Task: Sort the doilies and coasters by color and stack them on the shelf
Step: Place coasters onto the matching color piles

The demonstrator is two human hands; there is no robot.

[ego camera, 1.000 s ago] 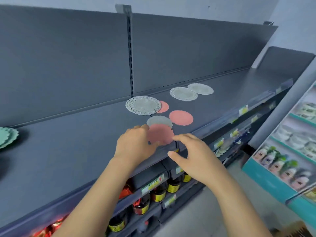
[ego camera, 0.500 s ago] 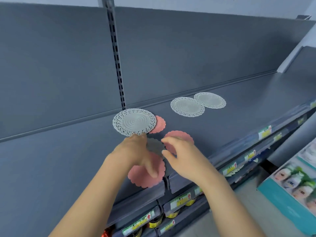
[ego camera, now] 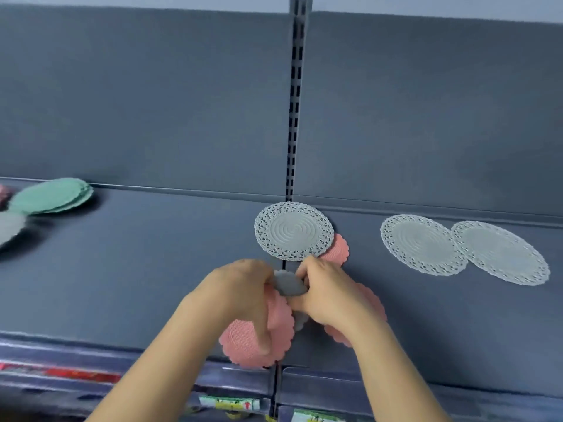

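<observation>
My left hand [ego camera: 240, 296] pinches a pink scalloped coaster [ego camera: 246, 342] near the shelf's front edge. Close beside it, my right hand [ego camera: 329, 296] grips a small grey coaster [ego camera: 289, 283] that lies between both hands. Under my right wrist shows part of a second pink coaster [ego camera: 371, 296]. Just behind the hands lies a white lace doily [ego camera: 294, 230], covering most of a third pink coaster [ego camera: 338, 249]. Two more white doilies [ego camera: 422, 243] [ego camera: 502, 252] overlap at the right. A stack of green coasters [ego camera: 54, 194] sits at the far left.
The dark grey shelf [ego camera: 137, 269] has a slotted upright [ego camera: 295, 102] in its back panel. Blurred grey [ego camera: 10, 226] and pink [ego camera: 3, 191] pieces lie at the left edge. Price labels [ego camera: 228, 403] and red packaging [ego camera: 61, 371] show on lower shelves.
The view has swung left, so the green stack is in sight. My right hand closed on the grey coaster; my left hand keeps the pink one, now nearer the front edge.
</observation>
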